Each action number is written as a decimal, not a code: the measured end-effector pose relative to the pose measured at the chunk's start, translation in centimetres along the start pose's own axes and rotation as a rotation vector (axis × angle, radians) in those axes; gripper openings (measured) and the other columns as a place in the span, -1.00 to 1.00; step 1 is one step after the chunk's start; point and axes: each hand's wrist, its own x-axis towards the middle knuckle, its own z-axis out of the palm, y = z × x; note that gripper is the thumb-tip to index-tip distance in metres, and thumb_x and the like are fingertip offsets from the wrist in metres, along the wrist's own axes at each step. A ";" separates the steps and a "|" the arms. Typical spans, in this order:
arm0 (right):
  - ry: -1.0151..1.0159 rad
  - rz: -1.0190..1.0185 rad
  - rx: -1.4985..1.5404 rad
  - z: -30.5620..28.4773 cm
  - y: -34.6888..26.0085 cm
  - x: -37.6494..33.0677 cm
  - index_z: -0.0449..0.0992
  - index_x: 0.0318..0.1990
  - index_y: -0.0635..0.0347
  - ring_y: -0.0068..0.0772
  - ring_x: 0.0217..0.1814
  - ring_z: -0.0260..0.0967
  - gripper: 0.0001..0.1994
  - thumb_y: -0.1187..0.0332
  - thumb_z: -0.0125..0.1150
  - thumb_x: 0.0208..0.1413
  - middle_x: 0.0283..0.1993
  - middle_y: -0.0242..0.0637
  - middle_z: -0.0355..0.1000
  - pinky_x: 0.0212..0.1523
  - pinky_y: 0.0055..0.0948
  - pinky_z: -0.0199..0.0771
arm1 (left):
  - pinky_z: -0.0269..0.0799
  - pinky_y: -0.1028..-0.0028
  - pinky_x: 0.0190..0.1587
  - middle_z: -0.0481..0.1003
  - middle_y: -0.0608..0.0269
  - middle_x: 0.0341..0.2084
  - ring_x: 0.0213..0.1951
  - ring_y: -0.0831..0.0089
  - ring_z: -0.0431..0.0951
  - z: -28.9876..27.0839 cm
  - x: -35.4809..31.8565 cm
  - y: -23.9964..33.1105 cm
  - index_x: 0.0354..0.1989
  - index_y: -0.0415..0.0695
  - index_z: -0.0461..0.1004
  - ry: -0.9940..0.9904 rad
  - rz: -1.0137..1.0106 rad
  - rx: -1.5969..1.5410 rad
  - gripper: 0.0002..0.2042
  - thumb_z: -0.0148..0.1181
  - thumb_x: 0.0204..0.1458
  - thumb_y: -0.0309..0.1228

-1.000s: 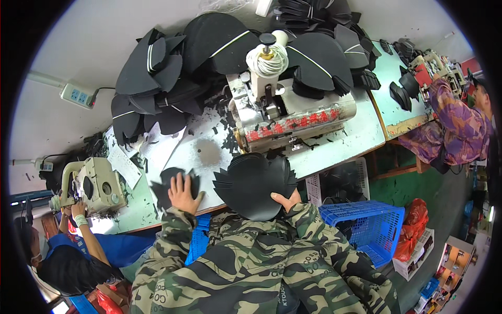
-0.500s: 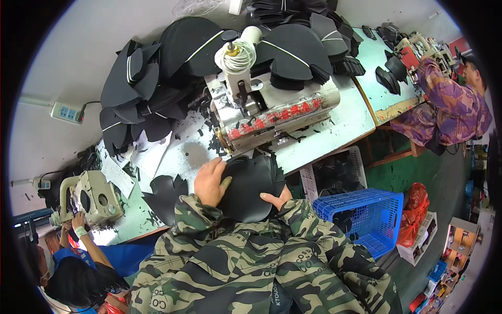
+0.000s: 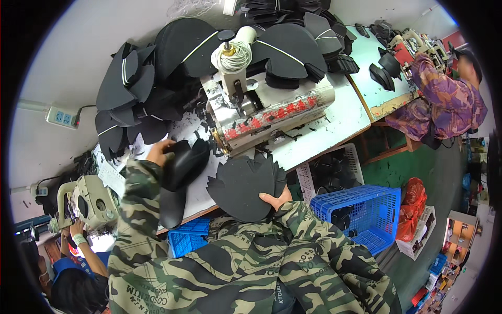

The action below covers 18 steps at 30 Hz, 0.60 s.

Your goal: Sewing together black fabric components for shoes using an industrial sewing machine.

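Observation:
My right hand [image 3: 278, 198] grips the right edge of a fanned stack of black notched pieces [image 3: 241, 187], its thumb on top. The stack lies at the table's front edge, close to my body. Over on the left, my left hand [image 3: 158, 153] has hold of a bent, shiny black sheet piece [image 3: 183, 165] by its left edge. Below that piece another black piece [image 3: 171, 206] lies at the table edge. Beyond both hands stands a pale sewing-type machine [image 3: 272, 118] with chipped red markings and a coil of white cord [image 3: 231, 57] on top.
Tied black piece bundles [image 3: 191, 44] pile up behind the machine. A blue crate [image 3: 361, 214] and a white basket [image 3: 355, 162] stand to my right, with another blue crate [image 3: 189, 236] below the table. Co-workers sit at machines far right [image 3: 449, 99] and lower left [image 3: 78, 277].
My left hand has left the stack and moved left to the separate black piece, which is now raised and bent. The stack's top shows uncovered. My right hand has stayed on it.

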 end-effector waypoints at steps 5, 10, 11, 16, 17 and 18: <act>0.129 0.051 -0.068 -2.4 -0.3 -0.6 0.19 0.04 0.43 -0.13 -0.03 0.33 -0.20 0.11 0.42 -0.33 -0.05 0.02 0.33 -0.01 -0.31 0.33 | 0.33 0.19 -0.50 0.42 0.12 -0.56 -0.53 0.17 0.46 10.1 0.0 7.4 -0.16 -0.14 0.39 0.882 0.472 0.577 -0.71 0.09 -0.10 -0.38; 0.068 -0.093 -0.498 -0.7 -5.6 -1.3 0.09 0.14 0.35 0.05 0.13 0.15 -0.04 0.06 0.44 -0.45 0.05 0.10 0.19 0.15 -0.18 0.16 | 0.37 0.18 -0.35 0.48 0.00 -0.48 -0.37 0.07 0.50 16.9 -5.9 24.0 -0.32 -0.18 0.44 0.023 -0.010 0.482 -0.69 0.14 -0.16 -0.20; -0.011 -0.140 -0.465 -1.0 -5.0 -0.9 0.05 0.16 0.35 0.06 0.14 0.14 -0.01 0.05 0.45 -0.46 0.07 0.10 0.17 0.16 -0.18 0.16 | 0.37 0.18 -0.35 0.48 0.00 -0.48 -0.37 0.07 0.50 16.9 -5.9 23.9 -0.32 -0.18 0.44 0.026 -0.022 0.501 -0.69 0.14 -0.16 -0.20; -0.113 -0.169 -0.412 -1.7 -6.1 -0.8 -0.03 0.20 0.33 0.08 0.17 0.11 0.09 -0.03 0.47 -0.49 0.09 0.13 0.14 0.16 -0.17 0.15 | 0.38 0.19 -0.29 0.49 -0.12 -0.49 -0.39 -0.01 0.49 15.3 -4.8 23.1 -0.36 -0.30 0.49 0.065 0.007 0.230 -0.61 0.19 -0.20 -0.16; -0.096 -0.129 -0.447 -1.6 -6.1 -0.8 -0.04 0.20 0.32 0.09 0.16 0.12 0.10 -0.04 0.47 -0.50 0.09 0.14 0.13 0.15 -0.17 0.17 | 0.38 0.19 -0.29 0.49 -0.12 -0.49 -0.39 -0.01 0.49 15.3 -4.9 23.4 -0.36 -0.30 0.49 0.060 0.006 0.240 -0.61 0.19 -0.20 -0.16; -0.072 -0.089 -0.483 -1.7 -6.2 -0.7 -0.05 0.21 0.31 0.11 0.15 0.14 0.11 -0.06 0.47 -0.51 0.10 0.14 0.13 0.14 -0.16 0.18 | 0.39 0.21 -0.28 0.49 -0.13 -0.48 -0.39 -0.01 0.50 15.3 -4.6 23.9 -0.34 -0.31 0.50 0.026 -0.020 0.274 -0.59 0.21 -0.21 -0.16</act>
